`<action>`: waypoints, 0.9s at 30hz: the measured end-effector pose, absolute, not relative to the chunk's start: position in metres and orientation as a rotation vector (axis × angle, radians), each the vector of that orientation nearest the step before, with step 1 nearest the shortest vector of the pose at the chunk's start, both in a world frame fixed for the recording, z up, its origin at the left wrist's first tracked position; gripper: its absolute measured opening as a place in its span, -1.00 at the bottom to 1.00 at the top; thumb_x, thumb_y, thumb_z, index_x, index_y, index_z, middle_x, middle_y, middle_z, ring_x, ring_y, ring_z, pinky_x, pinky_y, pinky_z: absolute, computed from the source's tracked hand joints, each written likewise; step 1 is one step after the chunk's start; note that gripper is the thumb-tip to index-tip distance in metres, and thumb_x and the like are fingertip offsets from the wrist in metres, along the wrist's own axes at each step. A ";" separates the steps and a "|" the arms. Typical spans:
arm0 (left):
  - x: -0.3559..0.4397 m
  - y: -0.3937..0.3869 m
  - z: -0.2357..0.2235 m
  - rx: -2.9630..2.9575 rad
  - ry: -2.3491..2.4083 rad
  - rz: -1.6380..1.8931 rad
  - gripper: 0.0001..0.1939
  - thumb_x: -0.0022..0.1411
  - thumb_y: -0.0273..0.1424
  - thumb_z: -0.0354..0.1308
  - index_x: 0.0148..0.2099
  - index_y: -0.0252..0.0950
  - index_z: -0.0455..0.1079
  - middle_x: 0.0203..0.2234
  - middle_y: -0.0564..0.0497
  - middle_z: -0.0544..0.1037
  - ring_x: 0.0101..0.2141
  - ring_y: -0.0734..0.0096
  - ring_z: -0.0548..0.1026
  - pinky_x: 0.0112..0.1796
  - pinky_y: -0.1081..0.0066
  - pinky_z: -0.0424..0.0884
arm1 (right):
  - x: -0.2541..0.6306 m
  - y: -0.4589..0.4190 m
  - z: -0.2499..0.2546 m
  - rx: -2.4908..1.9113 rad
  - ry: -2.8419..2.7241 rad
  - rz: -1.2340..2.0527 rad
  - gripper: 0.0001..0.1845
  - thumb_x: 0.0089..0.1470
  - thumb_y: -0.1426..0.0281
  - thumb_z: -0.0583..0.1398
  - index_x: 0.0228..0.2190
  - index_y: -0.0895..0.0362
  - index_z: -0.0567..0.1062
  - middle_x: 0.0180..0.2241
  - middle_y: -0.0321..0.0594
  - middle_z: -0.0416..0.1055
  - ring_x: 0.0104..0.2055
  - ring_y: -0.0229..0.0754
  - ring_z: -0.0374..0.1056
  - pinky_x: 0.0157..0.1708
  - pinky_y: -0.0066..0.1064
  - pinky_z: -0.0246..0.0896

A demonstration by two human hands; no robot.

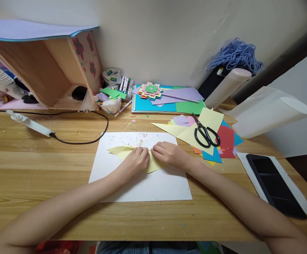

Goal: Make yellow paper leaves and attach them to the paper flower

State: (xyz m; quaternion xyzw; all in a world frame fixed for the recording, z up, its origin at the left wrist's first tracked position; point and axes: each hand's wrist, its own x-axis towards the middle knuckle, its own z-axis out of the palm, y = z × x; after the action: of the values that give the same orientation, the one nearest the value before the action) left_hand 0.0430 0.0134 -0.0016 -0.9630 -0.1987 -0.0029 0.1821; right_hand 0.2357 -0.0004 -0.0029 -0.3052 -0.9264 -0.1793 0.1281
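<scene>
One yellow paper is being held over the white sheet, between its left and right edges; the left hand is gripping the paper's middle, the right hand is pinching it just beside.

I see a wood-grain table against a plain pale wall, an open-fronted shelf at left.

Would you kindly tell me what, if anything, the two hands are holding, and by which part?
The left hand and right hand both hold the pale yellow paper at its far edge, near the middle.
</scene>
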 end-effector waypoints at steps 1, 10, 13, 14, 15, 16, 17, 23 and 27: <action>0.043 0.011 -0.003 -2.715 -0.579 -0.007 -0.76 0.20 -0.67 -0.17 -0.23 -0.44 0.30 -0.37 -0.14 0.39 -0.39 0.28 0.35 -0.40 0.33 0.27 | 0.236 -0.001 -0.003 -0.891 -2.692 -0.515 -0.73 0.15 0.60 -0.01 -0.48 0.24 0.41 -0.50 -0.19 0.31 -0.44 -0.22 0.13 -0.46 -0.38 0.01; 0.044 -0.005 0.004 -2.532 -0.833 0.040 -0.64 0.18 -0.68 -0.20 -0.03 -0.62 0.29 -0.28 -0.27 0.43 -0.30 0.21 0.42 -0.27 0.27 0.34 | 0.235 -0.002 -0.003 -0.905 -2.701 -0.493 -0.71 0.15 0.62 -0.03 -0.49 0.23 0.41 -0.50 -0.18 0.32 -0.45 -0.21 0.12 -0.47 -0.38 0.00; 0.043 -0.009 0.001 -2.485 -0.940 0.032 -0.61 0.17 -0.68 -0.18 0.01 -0.71 0.27 -0.22 -0.37 0.44 -0.22 0.11 0.45 -0.19 0.20 0.37 | 0.235 -0.002 -0.002 -0.920 -2.699 -0.477 -0.71 0.14 0.63 -0.02 -0.49 0.23 0.42 -0.51 -0.18 0.32 -0.45 -0.22 0.12 -0.48 -0.38 0.00; 0.042 -0.011 0.000 -2.473 -0.957 0.025 -0.60 0.17 -0.67 -0.18 0.03 -0.71 0.26 -0.17 -0.40 0.44 -0.16 0.07 0.44 -0.13 0.18 0.35 | 0.235 -0.002 -0.002 -0.925 -2.696 -0.473 -0.70 0.14 0.63 -0.03 -0.50 0.23 0.41 -0.51 -0.18 0.32 -0.46 -0.22 0.12 -0.48 -0.38 0.00; 0.042 -0.013 -0.001 -2.459 -0.973 0.024 -0.59 0.17 -0.67 -0.18 0.04 -0.71 0.26 -0.12 -0.41 0.42 -0.10 0.04 0.42 -0.07 0.16 0.33 | 0.235 -0.002 -0.002 -0.928 -2.695 -0.468 -0.70 0.14 0.63 -0.03 -0.50 0.22 0.41 -0.51 -0.18 0.32 -0.46 -0.22 0.12 -0.48 -0.38 0.00; 0.042 -0.015 -0.002 -2.446 -0.989 0.030 -0.58 0.17 -0.67 -0.18 0.06 -0.70 0.25 -0.08 -0.42 0.41 -0.05 0.03 0.40 -0.02 0.14 0.30 | 0.235 -0.002 -0.003 -0.932 -2.695 -0.463 -0.69 0.14 0.64 -0.04 -0.50 0.22 0.41 -0.51 -0.18 0.32 -0.46 -0.22 0.12 -0.48 -0.38 0.00; 0.042 -0.017 -0.003 -2.436 -1.004 0.042 -0.57 0.18 -0.66 -0.19 0.07 -0.69 0.25 -0.06 -0.41 0.40 -0.02 0.02 0.38 0.01 0.14 0.28 | 0.235 -0.003 -0.003 -0.935 -2.694 -0.456 -0.69 0.15 0.64 -0.04 -0.50 0.22 0.41 -0.51 -0.18 0.31 -0.46 -0.22 0.12 -0.48 -0.38 0.00; 0.043 -0.023 -0.004 -2.477 -1.094 0.073 -0.54 0.20 -0.66 -0.23 0.11 -0.70 0.20 -0.01 -0.46 0.37 0.03 0.00 0.34 0.04 0.11 0.26 | 0.235 -0.003 -0.003 -0.930 -2.697 -0.430 -0.69 0.15 0.64 -0.05 -0.48 0.23 0.42 -0.50 -0.16 0.32 -0.44 -0.22 0.14 -0.47 -0.38 0.01; 0.044 -0.025 -0.005 -2.481 -1.133 0.093 -0.54 0.20 -0.65 -0.22 0.13 -0.71 0.17 0.00 -0.50 0.34 0.04 -0.02 0.33 0.01 0.12 0.29 | 0.235 -0.003 -0.003 -0.933 -2.706 -0.461 -0.69 0.14 0.65 -0.04 -0.47 0.22 0.42 -0.49 -0.16 0.33 -0.44 -0.21 0.15 -0.47 -0.38 0.02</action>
State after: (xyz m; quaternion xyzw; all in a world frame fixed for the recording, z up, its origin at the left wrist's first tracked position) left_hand 0.0443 -0.0245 -0.0048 -0.8899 -0.4062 0.0335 0.2049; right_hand 0.2348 -0.0030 -0.0027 -0.3196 -0.9265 -0.1578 0.1210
